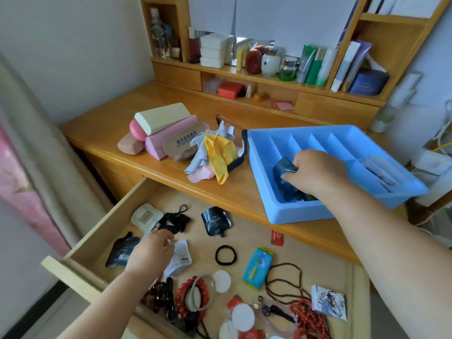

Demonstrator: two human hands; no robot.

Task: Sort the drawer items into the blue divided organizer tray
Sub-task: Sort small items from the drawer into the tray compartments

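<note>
One dark blue sachet [283,171] sits in the right hand [318,171], pinched by curled fingers over the near-left compartment of the tray [300,212]. Its long axis runs from the tray's left wall down toward the tray's near rim, slightly tilted, with pale lettering on its face. More dark packets lie under it in that same compartment; their number cannot be told. The tray is light blue, with several narrow slots along its far side and wider bays nearer; it rests at the desk's [102,128] right front edge, skewed so one corner overhangs. A grey cloth [381,172] lies in its right bay.

Left of the tray, near the desk's middle, a small dark box [236,152] holds yellow, blue and pink cloths, beside a heap of glasses cases [159,130].

Below the desk's front edge the drawer [80,245] stands open. The left hand [151,253] reaches into its left part, fingers curled on a white packet [181,258]. Nearby lie a black sachet [215,220], a hair tie [225,255], a teal wipe pack [258,267], cotton pads, beads and cords.
</note>
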